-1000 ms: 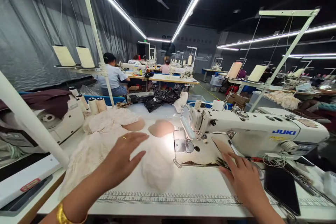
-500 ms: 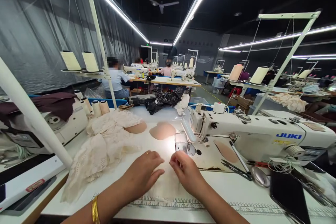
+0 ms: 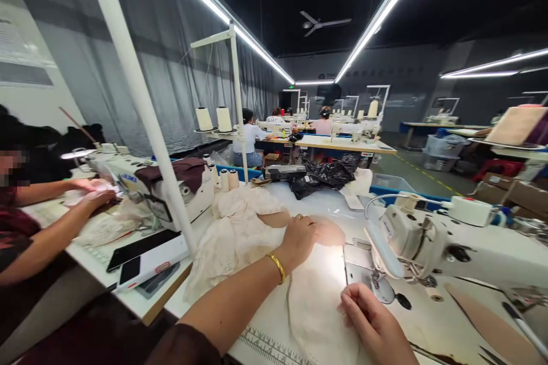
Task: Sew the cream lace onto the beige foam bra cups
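Note:
My left hand [image 3: 299, 234], with a gold bangle and a ring, reaches out over the white table and its curled fingers rest on a beige padded cup [image 3: 330, 234]. A heap of cream lace fabric [image 3: 233, 239] lies just left of it. My right hand [image 3: 371, 324] is nearer to me, fingers pinched on a pale cream fabric piece [image 3: 312, 311] that lies flat in front of the needle plate [image 3: 357, 265]. The white sewing machine [image 3: 432, 251] stands to the right of both hands.
A ruler strip [image 3: 268, 348] runs along the table's near edge. A white thread-stand pole [image 3: 141, 108] rises at the left. A co-worker's hands [image 3: 92, 194] work at the neighbouring machine. Thread cones [image 3: 228, 179], black bags [image 3: 327, 174] and further sewing stations lie beyond.
The view has swung left, showing the co-worker. My left hand moved off the pale fabric piece and out to the beige cup. My right hand stays on the pale fabric piece.

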Motion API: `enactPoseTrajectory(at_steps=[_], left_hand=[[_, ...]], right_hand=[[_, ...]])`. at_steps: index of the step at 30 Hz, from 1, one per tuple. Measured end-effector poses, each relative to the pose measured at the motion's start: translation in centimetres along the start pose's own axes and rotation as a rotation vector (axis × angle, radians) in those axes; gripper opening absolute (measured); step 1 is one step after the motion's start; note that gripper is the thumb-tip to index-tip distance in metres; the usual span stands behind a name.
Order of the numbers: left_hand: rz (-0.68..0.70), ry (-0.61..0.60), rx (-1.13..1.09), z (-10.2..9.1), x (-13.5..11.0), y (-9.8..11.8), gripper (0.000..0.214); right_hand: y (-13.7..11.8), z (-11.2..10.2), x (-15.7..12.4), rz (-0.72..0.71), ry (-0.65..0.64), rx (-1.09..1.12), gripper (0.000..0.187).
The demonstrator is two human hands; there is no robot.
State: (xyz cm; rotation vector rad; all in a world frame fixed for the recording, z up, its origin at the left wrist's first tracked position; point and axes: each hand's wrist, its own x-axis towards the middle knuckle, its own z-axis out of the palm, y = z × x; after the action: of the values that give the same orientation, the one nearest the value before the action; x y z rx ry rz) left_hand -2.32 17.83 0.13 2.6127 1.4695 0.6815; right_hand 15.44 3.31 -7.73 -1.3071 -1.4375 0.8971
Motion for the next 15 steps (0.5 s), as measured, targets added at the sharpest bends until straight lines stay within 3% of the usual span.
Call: enactPoseTrajectory(at_steps=[6,11,15], left_hand=[[-0.070,0.254,-0.316,-1.9,-1.7,-1.5,0.048],[-0.076,0.335,-0.546,-2.7,-1.3,-1.6,0.043],[-0.143,0.326,-0.705,-4.5,-3.3,0.2,0.043]], right_hand=[[-2.1,-0.6,0.0,0.012,-0.086,0.005,0.039],[-3.3,-0.4,0.5,0.028,-0.040,0.066,0.032],[-3.8,-0.7,0.5,0.066,-0.021,0.136,0.034]])
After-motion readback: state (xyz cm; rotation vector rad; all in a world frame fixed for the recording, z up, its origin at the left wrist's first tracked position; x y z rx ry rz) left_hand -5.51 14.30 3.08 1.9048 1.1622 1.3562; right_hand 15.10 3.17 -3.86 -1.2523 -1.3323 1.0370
